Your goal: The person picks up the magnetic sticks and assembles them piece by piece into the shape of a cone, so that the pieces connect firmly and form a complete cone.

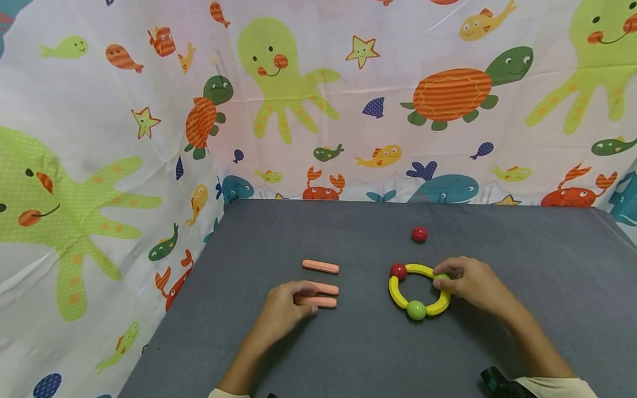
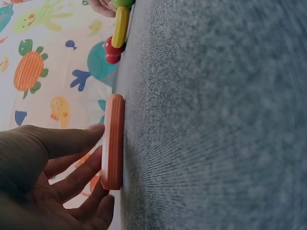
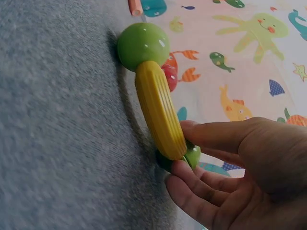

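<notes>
My left hand (image 1: pixel 281 313) is at the left ends of the nearer two of three salmon-pink ridged sticks. In the left wrist view its thumb and fingers pinch the side of the nearest stick (image 2: pixel 113 143). The middle stick (image 1: pixel 326 289) and the farthest stick (image 1: pixel 321 266) lie alongside. On the right, a ring of curved yellow sticks (image 1: pixel 394 291) joins a red ball (image 1: pixel 398 271), a green ball (image 1: pixel 416 310) and a second green ball (image 3: pixel 193 154). My right hand (image 1: pixel 476 284) pinches the ring at that second ball, partly hiding it.
A loose red ball (image 1: pixel 419 235) lies behind the ring on the grey cloth-covered table (image 1: pixel 366 361). White curtains (image 1: pixel 302 47) printed with sea animals stand along the table's back and left edges.
</notes>
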`<state>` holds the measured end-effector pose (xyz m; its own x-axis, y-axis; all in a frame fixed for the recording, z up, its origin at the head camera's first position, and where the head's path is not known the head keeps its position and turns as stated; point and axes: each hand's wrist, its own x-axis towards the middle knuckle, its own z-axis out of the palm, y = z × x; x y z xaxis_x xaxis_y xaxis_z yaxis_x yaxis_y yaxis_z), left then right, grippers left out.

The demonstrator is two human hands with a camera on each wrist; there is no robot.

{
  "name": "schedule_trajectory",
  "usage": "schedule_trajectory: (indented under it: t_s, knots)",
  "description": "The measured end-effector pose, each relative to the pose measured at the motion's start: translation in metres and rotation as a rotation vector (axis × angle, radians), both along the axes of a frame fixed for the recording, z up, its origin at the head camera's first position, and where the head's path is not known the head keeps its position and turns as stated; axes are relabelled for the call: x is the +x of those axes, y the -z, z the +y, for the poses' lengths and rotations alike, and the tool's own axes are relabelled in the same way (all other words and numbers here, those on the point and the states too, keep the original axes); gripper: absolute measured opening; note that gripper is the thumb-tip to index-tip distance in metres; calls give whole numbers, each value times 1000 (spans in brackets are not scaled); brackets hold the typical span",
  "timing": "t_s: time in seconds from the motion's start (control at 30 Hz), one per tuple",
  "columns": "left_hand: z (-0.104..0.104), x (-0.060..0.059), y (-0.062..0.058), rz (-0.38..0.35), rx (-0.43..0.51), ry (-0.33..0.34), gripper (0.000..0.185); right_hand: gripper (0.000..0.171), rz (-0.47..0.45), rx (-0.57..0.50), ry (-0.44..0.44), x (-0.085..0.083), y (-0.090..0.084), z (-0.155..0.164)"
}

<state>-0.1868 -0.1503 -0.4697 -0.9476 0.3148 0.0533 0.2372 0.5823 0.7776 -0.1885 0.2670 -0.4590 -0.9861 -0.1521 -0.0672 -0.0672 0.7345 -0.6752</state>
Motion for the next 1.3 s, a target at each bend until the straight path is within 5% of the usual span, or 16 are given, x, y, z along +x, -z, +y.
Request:
schedule_trajectory:
  t_s: [0.3, 0.67, 1.07, 1.3]
  knots:
    - [2, 0, 4, 22, -87, 41, 42, 35, -140, -105, -38, 1, -9, 9]
    - [9, -1, 0, 49, -21, 49, 31, 36, -228, -149, -30, 1, -11, 13]
    - [37, -7, -10, 153, 117, -3, 39, 37, -185, -84, -53, 3, -14, 17]
    - [57, -14, -13, 130, 186, -1, 33, 39, -260, -195, -101, 4, -14, 18]
